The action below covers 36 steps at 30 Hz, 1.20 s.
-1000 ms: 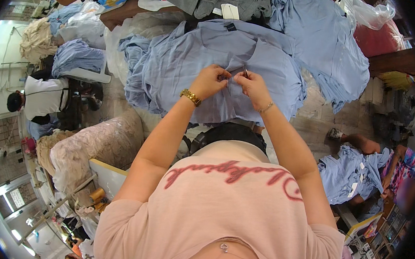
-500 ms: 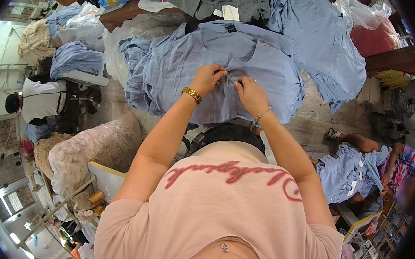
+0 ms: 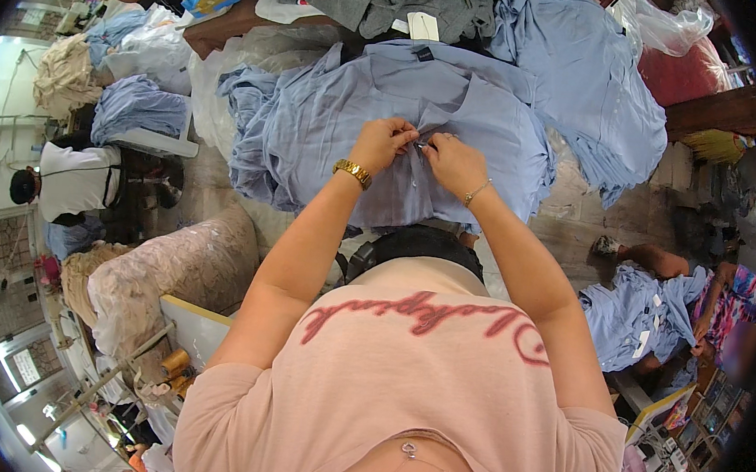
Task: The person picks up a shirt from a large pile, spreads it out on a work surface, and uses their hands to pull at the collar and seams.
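A light blue shirt lies spread on a pile of like garments in front of me, its dark neck label at the far side. My left hand, with a gold watch on the wrist, pinches the shirt's front near the middle opening. Close beside it, my right hand, wearing a thin bracelet and a ring, is closed with thumb and forefinger together. A small, partly metallic-looking thing shows at its fingertips, too small to name. The fingertips of both hands nearly meet over the cloth.
More blue garments hang at the far right, and grey cloth is heaped at the back beside a white tag. A large wrapped bundle stands at left. Co-workers are at the far left, left and right; the right one holds blue cloth.
My right hand has shifted slightly left and up, bringing its fingertips nearer to my left hand's. The left hand stays pinched on the shirt front, moved only slightly.
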Available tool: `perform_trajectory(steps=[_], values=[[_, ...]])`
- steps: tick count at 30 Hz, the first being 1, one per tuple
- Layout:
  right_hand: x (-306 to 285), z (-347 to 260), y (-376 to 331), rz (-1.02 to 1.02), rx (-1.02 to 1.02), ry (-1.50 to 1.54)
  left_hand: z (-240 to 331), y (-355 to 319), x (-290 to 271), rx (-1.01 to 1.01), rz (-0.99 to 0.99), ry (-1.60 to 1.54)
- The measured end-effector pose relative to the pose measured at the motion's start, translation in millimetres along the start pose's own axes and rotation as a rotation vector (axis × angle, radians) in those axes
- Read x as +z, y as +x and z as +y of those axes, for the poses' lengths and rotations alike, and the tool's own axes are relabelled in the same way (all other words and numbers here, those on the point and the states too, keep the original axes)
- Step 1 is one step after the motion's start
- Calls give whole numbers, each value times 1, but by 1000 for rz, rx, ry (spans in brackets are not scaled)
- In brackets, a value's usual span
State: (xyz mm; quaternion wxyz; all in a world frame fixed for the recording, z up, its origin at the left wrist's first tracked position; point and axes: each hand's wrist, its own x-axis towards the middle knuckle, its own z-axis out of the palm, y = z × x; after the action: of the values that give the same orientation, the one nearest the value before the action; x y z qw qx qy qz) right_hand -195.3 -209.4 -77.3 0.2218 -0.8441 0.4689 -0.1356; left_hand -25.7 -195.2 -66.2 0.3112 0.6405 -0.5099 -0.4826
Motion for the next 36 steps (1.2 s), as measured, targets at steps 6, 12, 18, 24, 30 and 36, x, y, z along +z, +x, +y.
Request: perform_trajectory(steps=[6, 12, 18, 24, 30, 36], values=[[-14, 8, 16, -117, -161, -78, -2, 0, 0, 24, 8, 26], [-30, 12, 39, -337, -251, -145, -8, 0, 2, 54, 46, -12], [-40, 13, 53, -479, -304, -178, -5, -1, 3, 49, 55, 113], [-39, 14, 59, -495, -322, -160, -9, -1, 5, 98, 111, 38], [-40, 17, 61, -499, -298, -130, -10, 1, 3, 47, 73, -1], [-58, 57, 34, -248, -107, 219, -15, -16, -18, -10, 100, -623]])
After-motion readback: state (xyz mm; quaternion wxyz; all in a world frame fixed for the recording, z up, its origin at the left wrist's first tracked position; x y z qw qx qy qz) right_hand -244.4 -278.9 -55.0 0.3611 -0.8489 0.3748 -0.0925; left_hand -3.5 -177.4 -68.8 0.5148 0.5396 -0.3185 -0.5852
